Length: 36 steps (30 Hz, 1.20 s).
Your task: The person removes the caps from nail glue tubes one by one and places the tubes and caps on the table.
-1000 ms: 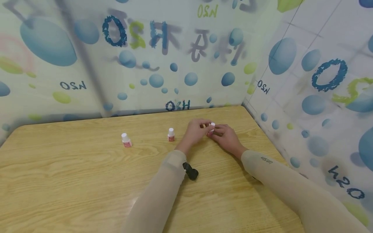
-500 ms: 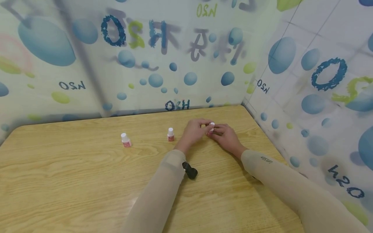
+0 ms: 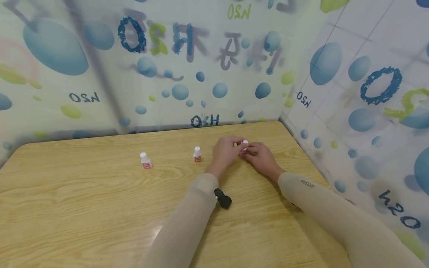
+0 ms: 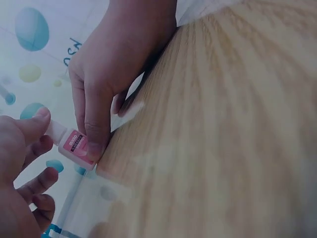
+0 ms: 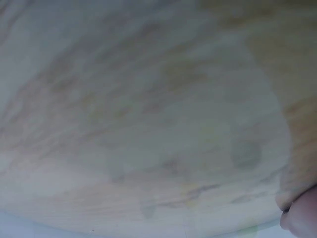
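Observation:
A small white bottle (image 4: 75, 148) with a pink label and white cap is between both hands near the table's far right. My left hand (image 3: 226, 152) pinches its cap (image 4: 55, 132) between thumb and index finger; its other fingers are loosely bent. From the other side, my right hand (image 3: 263, 160) grips the lower body with thumb and fingers, partly covering the label. The right wrist view catches only a bit of a finger (image 5: 303, 215) at its lower right corner, with the bottle out of sight.
Two similar bottles stand upright to the left: one near the left hand (image 3: 197, 155), another farther left (image 3: 146, 161). They rest on a wood-grain table (image 3: 100, 208). Printed walls (image 3: 201, 67) border its back and right. A black device (image 3: 223, 198) sits at the left wrist.
My left wrist and forearm have shifted slightly right, while the fingers stay at the cap. The right hand and the two standing bottles keep their places.

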Motion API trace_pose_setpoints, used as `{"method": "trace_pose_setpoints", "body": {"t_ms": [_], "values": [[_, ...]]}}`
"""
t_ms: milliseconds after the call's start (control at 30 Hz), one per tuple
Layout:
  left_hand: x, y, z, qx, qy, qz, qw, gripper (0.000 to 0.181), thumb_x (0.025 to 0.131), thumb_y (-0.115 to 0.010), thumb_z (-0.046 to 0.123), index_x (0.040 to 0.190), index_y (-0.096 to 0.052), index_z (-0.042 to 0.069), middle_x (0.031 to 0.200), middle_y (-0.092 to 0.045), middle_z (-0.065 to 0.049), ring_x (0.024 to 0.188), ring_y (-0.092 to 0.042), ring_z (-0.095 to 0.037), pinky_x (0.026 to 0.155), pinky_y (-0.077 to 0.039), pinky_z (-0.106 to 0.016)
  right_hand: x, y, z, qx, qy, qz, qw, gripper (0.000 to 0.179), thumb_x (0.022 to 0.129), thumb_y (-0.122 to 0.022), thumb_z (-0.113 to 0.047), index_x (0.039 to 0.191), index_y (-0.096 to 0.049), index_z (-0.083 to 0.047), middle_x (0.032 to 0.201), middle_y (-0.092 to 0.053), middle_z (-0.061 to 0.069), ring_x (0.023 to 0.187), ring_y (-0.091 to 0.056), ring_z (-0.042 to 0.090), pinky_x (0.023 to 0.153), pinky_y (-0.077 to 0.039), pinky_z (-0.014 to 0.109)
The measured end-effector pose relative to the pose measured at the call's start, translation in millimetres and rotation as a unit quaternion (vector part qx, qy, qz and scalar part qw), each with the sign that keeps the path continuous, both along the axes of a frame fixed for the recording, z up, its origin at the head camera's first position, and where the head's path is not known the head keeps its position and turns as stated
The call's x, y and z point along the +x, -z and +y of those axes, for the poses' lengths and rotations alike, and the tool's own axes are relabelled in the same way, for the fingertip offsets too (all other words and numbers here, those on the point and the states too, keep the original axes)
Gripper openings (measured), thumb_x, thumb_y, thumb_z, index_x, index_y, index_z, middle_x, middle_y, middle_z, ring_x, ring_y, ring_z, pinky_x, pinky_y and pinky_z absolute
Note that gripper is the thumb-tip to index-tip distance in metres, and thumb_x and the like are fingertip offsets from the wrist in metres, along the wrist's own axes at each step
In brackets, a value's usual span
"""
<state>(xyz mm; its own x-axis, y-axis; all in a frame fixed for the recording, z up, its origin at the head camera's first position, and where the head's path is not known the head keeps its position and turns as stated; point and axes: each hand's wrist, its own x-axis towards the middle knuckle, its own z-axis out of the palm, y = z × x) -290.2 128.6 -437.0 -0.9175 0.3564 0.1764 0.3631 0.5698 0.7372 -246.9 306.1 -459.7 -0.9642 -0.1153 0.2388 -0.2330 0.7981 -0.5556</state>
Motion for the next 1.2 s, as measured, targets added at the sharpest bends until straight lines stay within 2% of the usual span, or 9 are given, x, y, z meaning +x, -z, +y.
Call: {"method": "trace_pose_setpoints", "body": {"t_ms": [100,267,433,533,667,833,933,1067,1200], "values": [[-1.2,0.0,-1.0,0.027,0.021,-0.019,0.9992,0.034,0.104,-0.069,0.044,0.13,-0.078,0.024,0.11,-0.08,0.004,0.073,-0.055,-0.013,0.059,-0.04,-0.026,0.0,0.7,0.4,0.0,-0.001,0.0,1.0,0.035,0.098,-0.079,-0.023,0.129,-0.077,-0.008,0.142,-0.07,0.016,0.134,-0.06,0.038,0.117,-0.045,0.057],[-4.5,1.7,-4.7,0.06,0.08,-0.037,0.9943,0.039,0.108,-0.063,0.034,0.142,-0.07,0.017,0.114,-0.077,-0.003,0.073,-0.051,-0.019,0.062,-0.039,-0.028,-0.8,2.7,1.3,0.001,-0.01,0.011,0.9999,0.037,0.097,-0.079,-0.022,0.13,-0.076,-0.007,0.142,-0.07,0.016,0.133,-0.061,0.038,0.116,-0.046,0.056],[-6.3,3.2,-7.4,0.074,0.111,-0.033,0.9905,0.038,0.11,-0.061,0.03,0.144,-0.068,0.014,0.127,-0.075,-0.007,0.092,-0.061,-0.023,0.078,-0.048,-0.035,-1.7,3.9,2.0,0.001,-0.016,0.015,0.9998,0.037,0.097,-0.079,-0.022,0.131,-0.076,-0.007,0.142,-0.07,0.017,0.134,-0.061,0.038,0.116,-0.046,0.056],[-7.0,3.7,-8.1,0.068,0.107,-0.032,0.9914,0.037,0.109,-0.062,0.032,0.14,-0.071,0.014,0.131,-0.075,-0.006,0.101,-0.063,-0.024,0.086,-0.051,-0.039,-1.9,3.2,2.0,0.0,-0.012,0.008,0.9999,0.038,0.098,-0.079,-0.023,0.133,-0.075,-0.007,0.143,-0.069,0.016,0.134,-0.06,0.038,0.117,-0.045,0.056],[-6.3,3.7,-6.5,0.044,0.078,-0.031,0.9955,0.036,0.109,-0.062,0.038,0.138,-0.073,0.02,0.136,-0.074,-0.003,0.107,-0.067,-0.022,0.092,-0.055,-0.041,-1.3,1.6,1.5,0.001,-0.007,-0.005,1.0,0.039,0.099,-0.078,-0.025,0.134,-0.074,-0.008,0.145,-0.068,0.015,0.136,-0.059,0.037,0.118,-0.044,0.056],[-0.4,2.2,-1.2,0.024,0.037,-0.03,0.9986,0.035,0.106,-0.067,0.042,0.134,-0.076,0.024,0.133,-0.076,0.0,0.094,-0.065,-0.019,0.078,-0.053,-0.035,1.8,3.0,2.2,0.008,-0.004,-0.007,0.9999,0.039,0.099,-0.078,-0.024,0.134,-0.074,-0.009,0.145,-0.068,0.016,0.136,-0.059,0.038,0.119,-0.044,0.057],[1.3,2.5,-0.1,0.034,0.027,-0.05,0.9978,0.034,0.104,-0.07,0.043,0.131,-0.078,0.025,0.124,-0.078,0.002,0.088,-0.061,-0.018,0.068,-0.047,-0.031,3.0,3.2,3.2,0.011,-0.002,-0.012,0.9999,0.04,0.099,-0.077,-0.024,0.135,-0.073,-0.008,0.145,-0.068,0.016,0.136,-0.059,0.038,0.119,-0.043,0.057],[-1.0,2.1,-0.5,0.06,0.024,-0.079,0.9948,0.034,0.102,-0.072,0.042,0.13,-0.079,0.023,0.119,-0.078,0.001,0.091,-0.06,-0.019,0.066,-0.045,-0.028,1.7,1.8,4.2,0.007,-0.002,-0.013,0.9999,0.039,0.099,-0.077,-0.025,0.135,-0.073,-0.008,0.145,-0.068,0.017,0.136,-0.059,0.038,0.119,-0.043,0.057],[-4.4,0.4,-1.4,0.073,0.022,-0.086,0.9934,0.034,0.101,-0.074,0.041,0.128,-0.079,0.021,0.12,-0.078,0.0,0.094,-0.061,-0.02,0.068,-0.046,-0.03,-2.0,1.6,4.6,0.007,-0.001,-0.013,0.9999,0.038,0.1,-0.076,-0.028,0.135,-0.075,-0.012,0.146,-0.067,0.015,0.137,-0.058,0.036,0.12,-0.042,0.056]]}}
